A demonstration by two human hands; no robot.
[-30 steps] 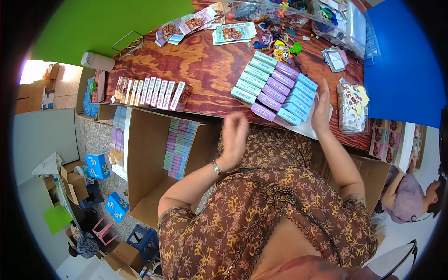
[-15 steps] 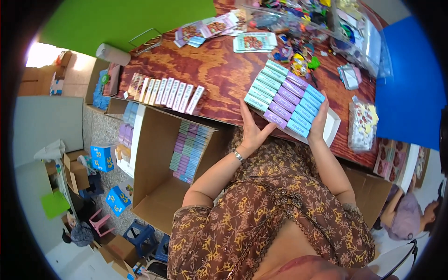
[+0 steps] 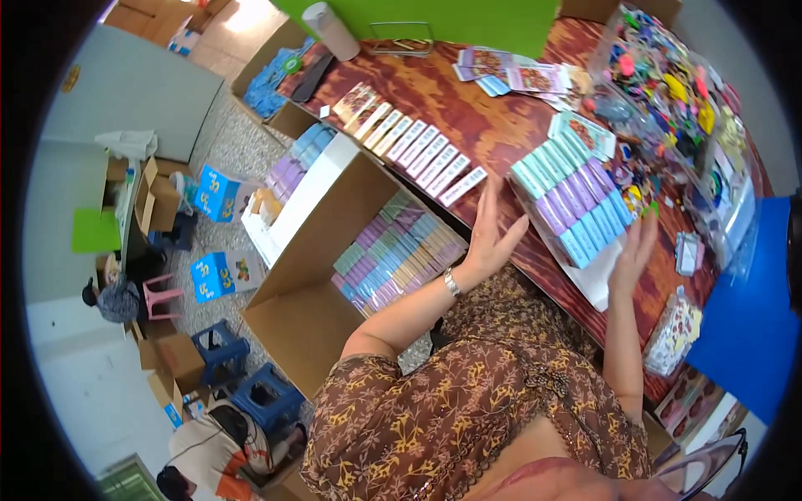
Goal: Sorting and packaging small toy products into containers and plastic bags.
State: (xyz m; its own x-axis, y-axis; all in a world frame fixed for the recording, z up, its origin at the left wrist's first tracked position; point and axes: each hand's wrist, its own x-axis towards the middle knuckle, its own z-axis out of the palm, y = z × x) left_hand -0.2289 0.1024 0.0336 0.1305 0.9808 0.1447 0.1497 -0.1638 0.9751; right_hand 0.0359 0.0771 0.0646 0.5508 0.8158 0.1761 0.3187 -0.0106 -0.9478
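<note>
A block of small boxes in green, purple and blue rows lies on a white tray on the table. My left hand is off the block, fingers stretched and thumb spread. It hovers by the table's front edge, close to the near end of a slanted row of small white-edged boxes. To the right of the blue boxes, my right hand is open with straight fingers. It seems to hold nothing; whether it touches the tray's side I cannot tell.
Below the table edge stands an open carton with packed coloured boxes. Bags of colourful trinkets crowd the back right. Flat printed cards, a bag of small pieces and a pale cylinder also lie about. A person bends at lower left.
Both hands have come off the block of boxes, which now rests on the table. The left hand has shifted toward the slanted row. The whole view has turned.
</note>
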